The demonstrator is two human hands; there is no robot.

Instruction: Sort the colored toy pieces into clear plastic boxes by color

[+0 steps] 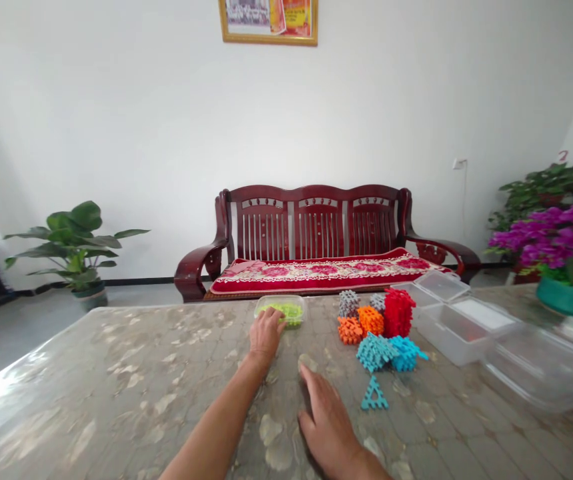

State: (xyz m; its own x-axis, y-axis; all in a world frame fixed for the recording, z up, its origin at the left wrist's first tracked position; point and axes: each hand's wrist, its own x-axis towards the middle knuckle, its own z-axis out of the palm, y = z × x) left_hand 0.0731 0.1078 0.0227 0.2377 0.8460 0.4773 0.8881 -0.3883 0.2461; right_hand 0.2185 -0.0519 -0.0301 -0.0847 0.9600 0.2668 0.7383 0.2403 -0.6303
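Up close, a person's right hand lies flat and open, palm down, on the mottled, glossy surface, holding nothing. Just to its right, a single teal triangle lies by itself. Farther out, the left hand stretches forward, its fingers laid on the near rim of a small clear box filled with green pieces; whether they grip the box cannot be told. To the right of that box stand clustered stacks of interlocking pieces: teal stacks nearest, orange stacks behind them, then a taller red stack and grey stacks at the back. Several clear containers sit beside the red stack, running toward the right edge, where purple flowers bloom in a teal pot. Beyond the surface, a dark red wooden bench with a red floral cushion stands against a white wall, a leafy green plant on the floor to its left and a gold-framed picture above.
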